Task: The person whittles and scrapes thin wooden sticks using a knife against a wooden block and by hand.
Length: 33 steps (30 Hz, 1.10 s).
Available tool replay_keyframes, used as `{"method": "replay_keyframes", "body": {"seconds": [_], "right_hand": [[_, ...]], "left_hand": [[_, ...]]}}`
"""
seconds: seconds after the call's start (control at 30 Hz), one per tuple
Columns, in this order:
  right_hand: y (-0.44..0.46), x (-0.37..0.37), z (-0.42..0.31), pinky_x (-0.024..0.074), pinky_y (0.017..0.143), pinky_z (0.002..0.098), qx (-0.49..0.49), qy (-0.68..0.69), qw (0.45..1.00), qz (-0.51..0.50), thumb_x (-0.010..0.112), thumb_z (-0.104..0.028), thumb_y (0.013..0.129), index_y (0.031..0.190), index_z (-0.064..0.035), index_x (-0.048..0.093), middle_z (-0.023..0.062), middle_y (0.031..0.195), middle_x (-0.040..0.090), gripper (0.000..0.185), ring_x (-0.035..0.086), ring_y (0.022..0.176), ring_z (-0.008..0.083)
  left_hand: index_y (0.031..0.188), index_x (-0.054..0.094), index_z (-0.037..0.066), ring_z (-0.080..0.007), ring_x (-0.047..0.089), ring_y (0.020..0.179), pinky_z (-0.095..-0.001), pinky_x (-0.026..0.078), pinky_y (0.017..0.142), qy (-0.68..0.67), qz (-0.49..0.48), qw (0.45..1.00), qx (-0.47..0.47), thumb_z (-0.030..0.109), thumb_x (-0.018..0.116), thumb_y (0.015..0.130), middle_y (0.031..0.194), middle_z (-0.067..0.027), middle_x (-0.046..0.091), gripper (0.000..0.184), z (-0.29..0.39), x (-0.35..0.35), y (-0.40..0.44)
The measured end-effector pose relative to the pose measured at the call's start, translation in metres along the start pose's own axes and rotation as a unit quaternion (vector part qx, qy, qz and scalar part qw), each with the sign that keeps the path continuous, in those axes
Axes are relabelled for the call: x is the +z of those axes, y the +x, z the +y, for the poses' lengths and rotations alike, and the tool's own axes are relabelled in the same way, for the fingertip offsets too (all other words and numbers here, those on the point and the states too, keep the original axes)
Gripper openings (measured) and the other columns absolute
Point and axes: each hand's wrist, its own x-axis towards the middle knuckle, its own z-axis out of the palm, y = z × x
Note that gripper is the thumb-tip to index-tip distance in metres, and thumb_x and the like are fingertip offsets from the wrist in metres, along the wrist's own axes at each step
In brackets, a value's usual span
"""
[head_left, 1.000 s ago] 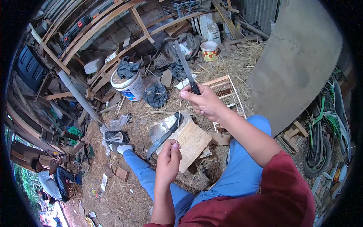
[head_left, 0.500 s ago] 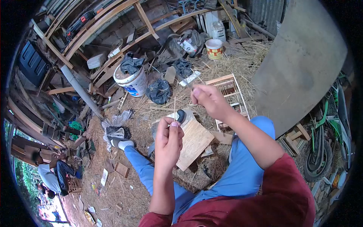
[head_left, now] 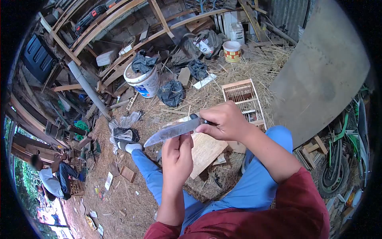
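Observation:
My right hand [head_left: 225, 121] is closed round the black handle of a knife [head_left: 173, 132]. The wide blade points left and lies across the fingertips of my left hand [head_left: 178, 153]. That left hand is pinched on a thin stick [head_left: 189, 112], whose tip rises above the blade; the rest is hidden by the blade and fingers. Below the hands a wooden board [head_left: 207, 153] rests between my legs. The black curved handle [head_left: 194, 116] of another tool shows partly behind the knife. Beyond my right hand stands a wooden frame with thin bars [head_left: 243, 100].
A white bucket [head_left: 144, 84] with black plastic stands ahead left, a smaller yellow-red bucket [head_left: 232, 53] farther back. A large grey sheet [head_left: 322, 75] leans at the right, near a motorbike wheel [head_left: 333, 175]. Another person [head_left: 51, 179] sits at the far left.
The knife, upright a second ago, has swung down to the left and come over my left fingertips. My right hand has moved lower. The view has shifted slightly.

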Motion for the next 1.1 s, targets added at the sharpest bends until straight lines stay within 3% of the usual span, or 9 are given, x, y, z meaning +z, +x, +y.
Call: {"method": "replay_keyframes", "body": {"seconds": [0.07, 0.23, 0.3, 0.4, 0.7, 0.77, 0.83, 0.9, 1.1], "right_hand": [[0.000, -0.002, -0.002, 0.0444, 0.049, 0.0416, -0.001, -0.012, 1.000, 0.000, 0.063, -0.054, 0.094, 0.076, -0.0086, 0.060, 0.0103, 0.059, 0.054, 0.049, 0.061, 0.055, 0.0320], [0.002, -0.004, -0.002, 0.0453, 0.049, 0.0416, -0.016, -0.055, 0.998, 0.023, 0.062, -0.056, 0.095, 0.074, -0.0094, 0.063, 0.0096, 0.059, 0.058, 0.051, 0.063, 0.055, 0.0311], [0.005, -0.008, 0.011, 0.0437, 0.049, 0.0407, 0.255, 0.023, 0.966, 0.036, 0.061, -0.055, 0.096, 0.075, -0.0078, 0.066, 0.0106, 0.060, 0.059, 0.052, 0.062, 0.053, 0.0298], [0.006, -0.018, 0.024, 0.0418, 0.048, 0.0405, 0.149, 0.018, 0.978, 0.146, 0.060, -0.055, 0.098, 0.074, -0.0062, 0.066, 0.0114, 0.059, 0.059, 0.054, 0.060, 0.050, 0.0291], [0.001, 0.010, -0.006, 0.0446, 0.046, 0.0402, -0.033, -0.024, 0.998, 0.038, 0.065, -0.055, 0.092, 0.064, -0.0129, 0.054, 0.0077, 0.055, 0.055, 0.053, 0.063, 0.052, 0.0278], [0.001, 0.008, -0.004, 0.0432, 0.047, 0.0395, -0.030, -0.041, 0.998, 0.039, 0.067, -0.053, 0.092, 0.068, -0.0103, 0.058, 0.0088, 0.057, 0.054, 0.050, 0.060, 0.051, 0.0279], [0.001, 0.004, 0.001, 0.0417, 0.047, 0.0389, -0.023, -0.059, 0.997, 0.039, 0.068, -0.050, 0.093, 0.072, -0.0076, 0.062, 0.0098, 0.058, 0.053, 0.048, 0.058, 0.051, 0.0281], [0.006, 0.000, 0.014, 0.0412, 0.048, 0.0376, 0.197, 0.015, 0.977, 0.079, 0.066, -0.050, 0.095, 0.077, -0.0049, 0.065, 0.0108, 0.059, 0.054, 0.048, 0.056, 0.050, 0.0277], [-0.003, 0.008, 0.005, 0.0446, 0.048, 0.0414, 0.093, 0.001, 0.994, 0.059, 0.065, -0.054, 0.093, 0.075, -0.0097, 0.068, 0.0117, 0.056, 0.057, 0.048, 0.062, 0.052, 0.0306]], "left_hand": [[0.099, 0.060, -0.001, -0.0075, 0.044, 0.064, -0.0279, 0.037, 0.057, 0.077, 0.007, 0.997, 0.016, 0.009, 0.050, 0.104, 0.069, -0.0003, 0.050, 0.015, 0.001, -0.002, -0.003], [0.101, 0.059, 0.000, -0.0062, 0.043, 0.064, -0.0266, 0.036, 0.057, 0.062, -0.001, 0.998, 0.018, 0.009, 0.050, 0.105, 0.068, -0.0002, 0.048, 0.013, 0.010, -0.002, -0.007], [0.102, 0.059, 0.000, -0.0058, 0.043, 0.064, -0.0261, 0.036, 0.057, 0.037, 0.006, 0.999, 0.011, 0.009, 0.050, 0.105, 0.068, -0.0003, 0.047, 0.013, 0.015, 0.000, -0.012], [0.105, 0.058, 0.001, -0.0043, 0.043, 0.067, -0.0242, 0.036, 0.058, 0.051, -0.003, 0.998, 0.022, 0.008, 0.050, 0.105, 0.072, 0.0014, 0.049, 0.011, 0.017, 0.001, -0.019], [0.110, 0.061, 0.002, -0.0044, 0.047, 0.070, -0.0232, 0.038, 0.061, -0.015, 0.056, 0.998, -0.025, 0.005, 0.052, 0.104, 0.082, 0.0021, 0.057, 0.011, 0.004, -0.004, -0.016], [0.108, 0.058, 0.006, -0.0004, 0.035, 0.055, -0.0203, 0.026, 0.048, 0.092, 0.058, 0.992, 0.058, 0.012, 0.051, 0.106, 0.070, 0.0083, 0.045, 0.010, -0.003, -0.005, -0.014], [0.108, 0.058, 0.006, 0.0000, 0.034, 0.054, -0.0201, 0.025, 0.047, 0.029, 0.046, 0.998, 0.026, 0.014, 0.051, 0.107, 0.069, 0.0086, 0.044, 0.011, 0.002, -0.005, -0.010], [0.106, 0.058, 0.004, -0.0009, 0.036, 0.064, -0.0205, 0.029, 0.055, -0.063, 0.018, 0.997, -0.049, 0.012, 0.050, 0.107, 0.071, 0.0071, 0.043, 0.011, 0.015, -0.006, -0.013], [0.108, 0.059, 0.003, -0.0016, 0.038, 0.064, -0.0206, 0.030, 0.056, -0.082, 0.025, 0.994, -0.065, 0.012, 0.051, 0.107, 0.071, 0.0063, 0.045, 0.012, 0.004, 0.003, -0.006]]}}
